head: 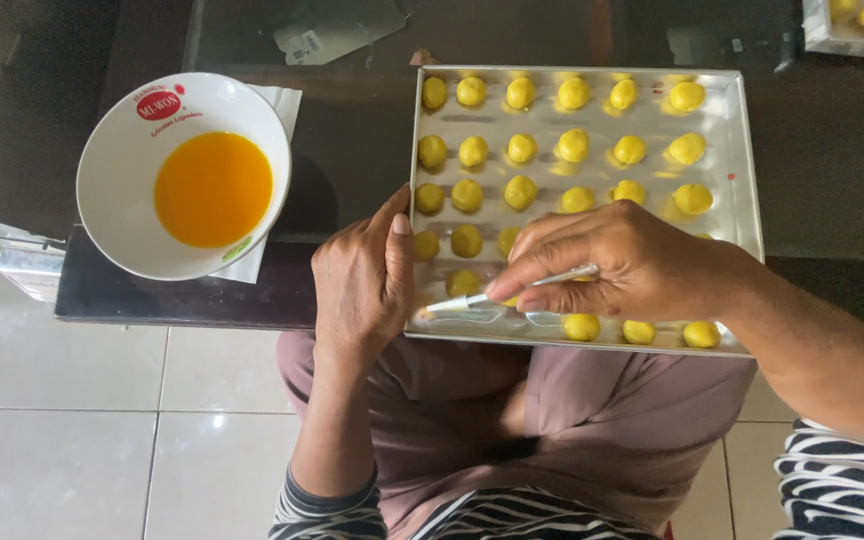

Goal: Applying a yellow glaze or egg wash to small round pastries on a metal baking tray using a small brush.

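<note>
A shiny metal baking tray (742, 180) lies on a low dark glass table, filled with several rows of small yellow dough balls (521, 150). My left hand (362, 280) rests on the tray's near left edge, thumb up against it, fingers closed on the rim. My right hand (617, 265) pinches a thin white brush (482, 298) whose tip points left over the tray's near left corner. To the left stands a white bowl (117, 170) of orange-yellow egg wash (213, 188).
The bowl sits on a white paper napkin (277, 105) on the dark table (352, 140). A second tray's corner (857, 25) shows at the top right. White floor tiles (72, 430) lie below, and my knees are under the tray.
</note>
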